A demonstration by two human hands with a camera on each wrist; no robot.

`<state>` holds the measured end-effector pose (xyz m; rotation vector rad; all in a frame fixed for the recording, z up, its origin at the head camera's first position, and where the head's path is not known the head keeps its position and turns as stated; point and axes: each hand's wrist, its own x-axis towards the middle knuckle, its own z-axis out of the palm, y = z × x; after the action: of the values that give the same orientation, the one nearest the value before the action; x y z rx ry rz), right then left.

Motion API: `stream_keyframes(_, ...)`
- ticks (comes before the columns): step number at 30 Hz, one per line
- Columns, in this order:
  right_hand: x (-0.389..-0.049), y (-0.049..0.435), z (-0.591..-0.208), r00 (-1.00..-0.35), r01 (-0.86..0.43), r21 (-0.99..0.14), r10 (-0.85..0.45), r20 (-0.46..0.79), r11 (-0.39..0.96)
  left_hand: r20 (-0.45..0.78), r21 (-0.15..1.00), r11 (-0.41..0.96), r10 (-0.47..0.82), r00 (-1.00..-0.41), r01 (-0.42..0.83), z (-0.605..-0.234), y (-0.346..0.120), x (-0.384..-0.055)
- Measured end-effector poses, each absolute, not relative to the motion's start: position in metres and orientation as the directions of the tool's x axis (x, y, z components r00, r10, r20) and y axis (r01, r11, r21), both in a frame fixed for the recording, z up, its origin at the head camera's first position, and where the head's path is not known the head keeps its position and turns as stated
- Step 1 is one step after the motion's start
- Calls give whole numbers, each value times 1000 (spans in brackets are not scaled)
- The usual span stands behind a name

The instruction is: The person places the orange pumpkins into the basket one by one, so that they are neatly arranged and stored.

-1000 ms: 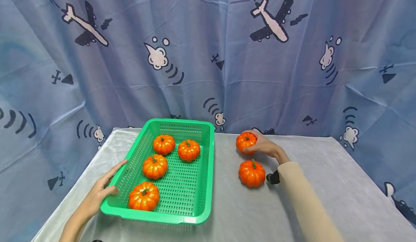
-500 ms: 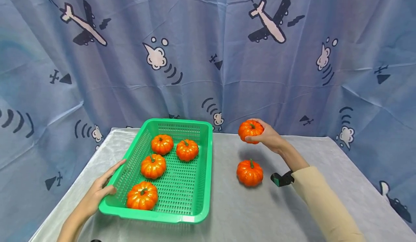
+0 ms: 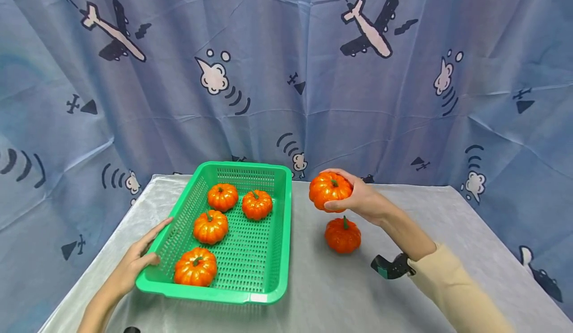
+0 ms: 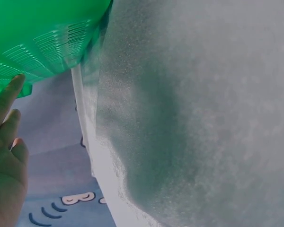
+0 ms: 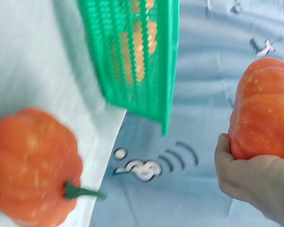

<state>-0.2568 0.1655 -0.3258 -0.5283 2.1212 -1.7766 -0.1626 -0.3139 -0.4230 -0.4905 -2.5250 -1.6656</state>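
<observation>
My right hand (image 3: pixel 364 201) grips a small orange pumpkin (image 3: pixel 330 191) with a green stem, thumb at its near side and fingers behind. It is held up above the table, right of the green plastic basket (image 3: pixel 290 223). In the right wrist view the held pumpkin (image 5: pixel 265 109) appears at the right edge. Another pumpkin (image 3: pixel 342 235) stands on the table just below the hand. My left hand (image 3: pixel 132 268) holds the basket's left rim, its thumb over the edge. In the left wrist view, its fingers (image 4: pixel 9 99) lie along the basket's outer wall.
Several pumpkins sit in the basket: two at the back, one (image 3: pixel 211 227) at mid-left and one (image 3: pixel 195 267) at the front left. A pale cloth covers the table (image 3: pixel 331 293). A blue curtain (image 3: pixel 268 74) with airplane prints hangs behind it.
The right hand has lifted the rear pumpkin off the table, then brought it left and nearer, toward the basket. The left hand stays at the basket's rim.
</observation>
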Motion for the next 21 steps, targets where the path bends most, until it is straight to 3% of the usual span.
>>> stream_keyframes(7, -242, 145, -319, -842, -79, -989, -539, -2, 127, 255, 873, 364, 222, -941, 323, -423, -316, -163)
stream_keyframes(21, -246, 99, -326, -814, -106, -987, -581, 17, 120, 282, 856, 383, 219, -934, 348, -426, -313, -162)
